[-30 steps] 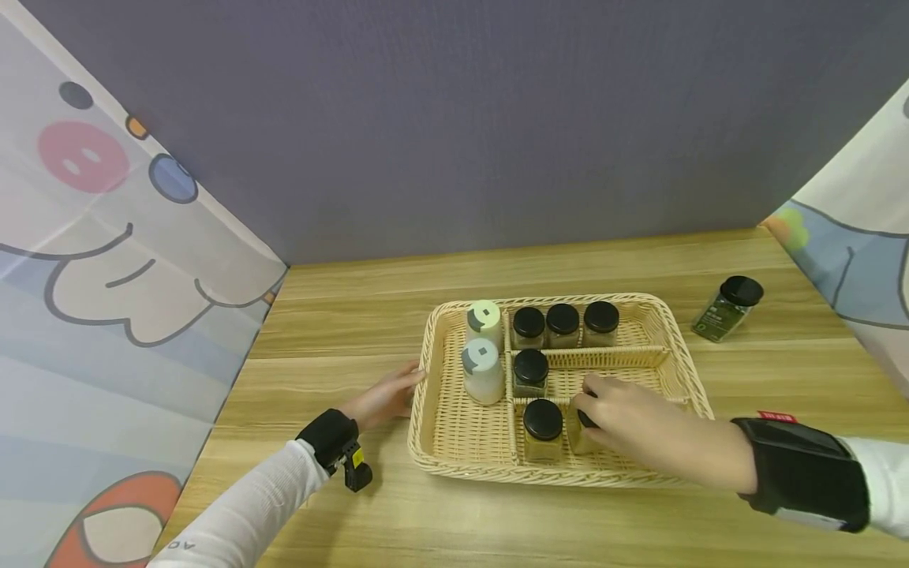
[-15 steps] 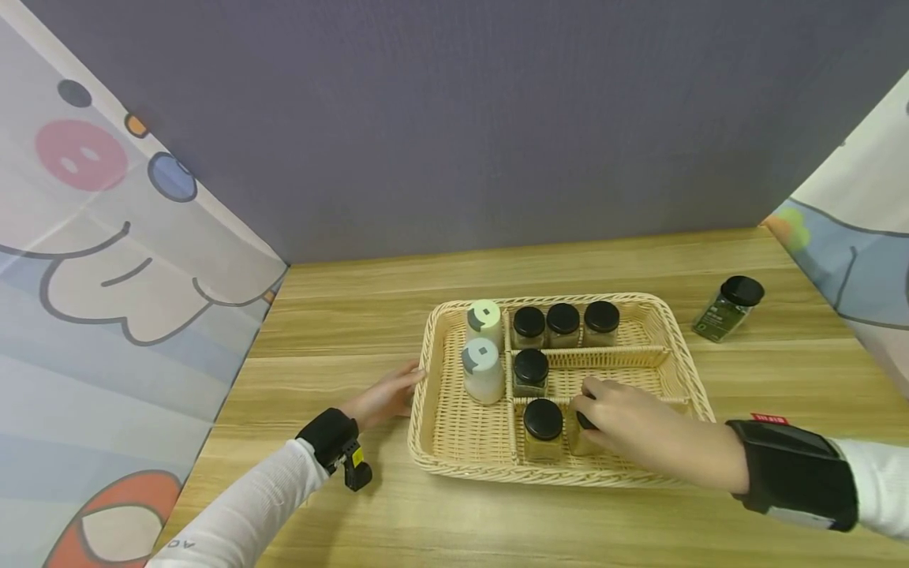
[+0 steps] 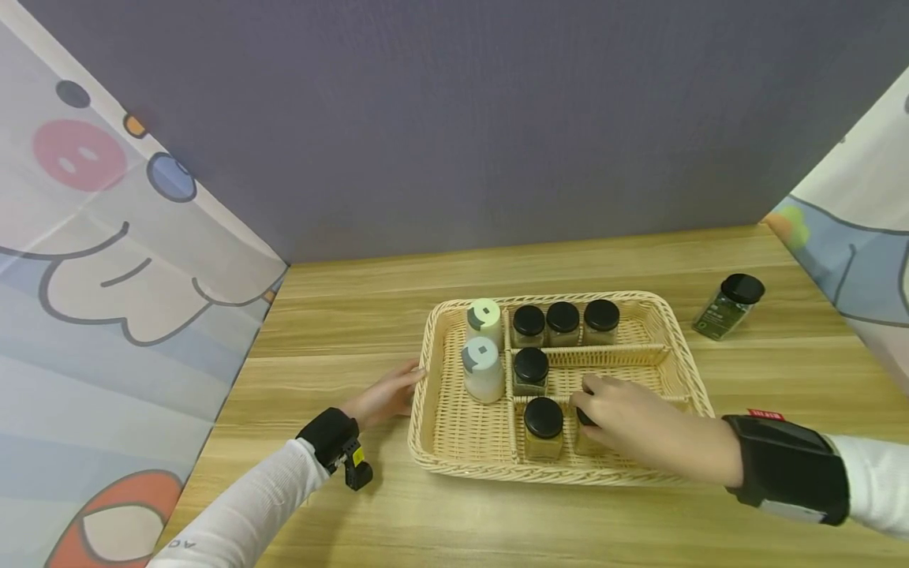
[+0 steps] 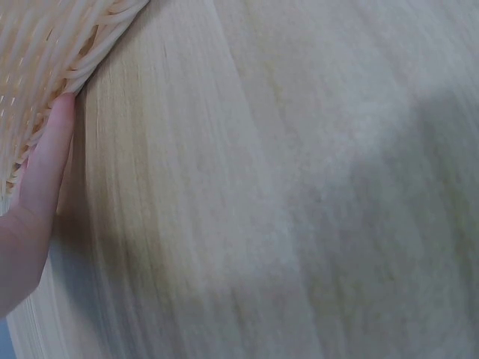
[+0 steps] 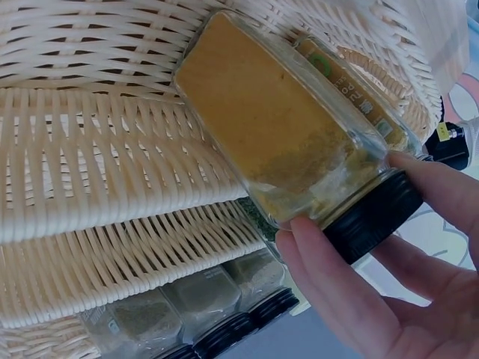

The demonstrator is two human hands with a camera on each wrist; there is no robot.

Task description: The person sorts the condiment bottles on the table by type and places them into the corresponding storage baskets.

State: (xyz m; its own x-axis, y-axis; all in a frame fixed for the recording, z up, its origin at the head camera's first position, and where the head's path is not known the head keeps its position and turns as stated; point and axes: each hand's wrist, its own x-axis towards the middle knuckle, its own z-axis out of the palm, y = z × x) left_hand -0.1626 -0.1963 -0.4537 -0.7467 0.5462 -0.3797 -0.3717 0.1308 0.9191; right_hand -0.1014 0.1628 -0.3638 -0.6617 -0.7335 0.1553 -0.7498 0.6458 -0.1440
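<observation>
My right hand (image 3: 628,414) pinches a square glass spice jar (image 5: 269,120) by its black lid (image 5: 374,213). Yellow-brown powder fills most of that jar, which stands in the front compartment of a wicker basket (image 3: 461,472). Close beside it is another jar of yellow powder (image 3: 543,430). On the basket's left outer side, my left hand (image 3: 387,397) rests with extended fingers against the woven wall (image 4: 45,67). Most of the held jar's lid is hidden under my right hand in the head view.
Three black-lidded jars (image 3: 562,323) line the back compartment, and one jar (image 3: 530,372) is in the middle. Two white bottles (image 3: 483,371) stand in the left compartment. A green-labelled jar (image 3: 727,308) stands on the wooden table (image 3: 341,315) at right. A grey wall (image 3: 469,134) rises behind.
My right forearm has shifted slightly leftward while the hand stays on the jar. The left hand and the other jars keep their places.
</observation>
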